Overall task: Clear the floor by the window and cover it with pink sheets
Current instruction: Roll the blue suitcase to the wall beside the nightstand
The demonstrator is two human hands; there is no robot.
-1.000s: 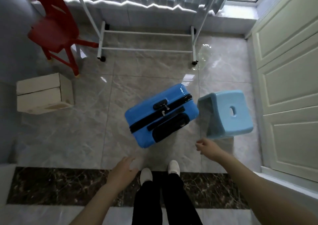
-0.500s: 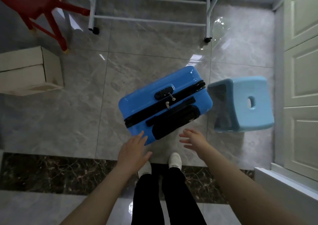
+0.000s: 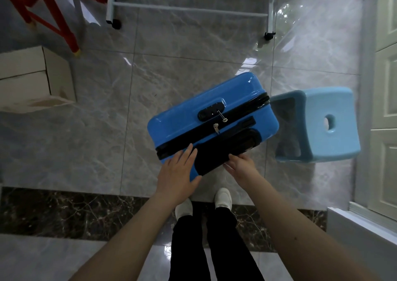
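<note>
A glossy blue suitcase (image 3: 193, 113) with a black zip, a lock and a black handle stands on the grey marble floor (image 3: 103, 141) just ahead of my feet. My left hand (image 3: 178, 173) lies flat on its near left corner, fingers straight. At the near edge of the black handle my right hand (image 3: 242, 167) touches the case with its fingers extended; they do not visibly curl round the handle. No pink sheets are in view.
A light blue plastic stool (image 3: 328, 126) stands against the suitcase's right side. A pale cardboard box (image 3: 32, 81) sits at the left and a red chair (image 3: 53, 18) at the far left. A white wheeled rack (image 3: 189, 7) stands at the back, white cabinet doors (image 3: 386, 87) at the right.
Both hands have moved forward from in front of my body onto the suitcase. The view has tilted down and come closer; the suitcase and stool stay in place.
</note>
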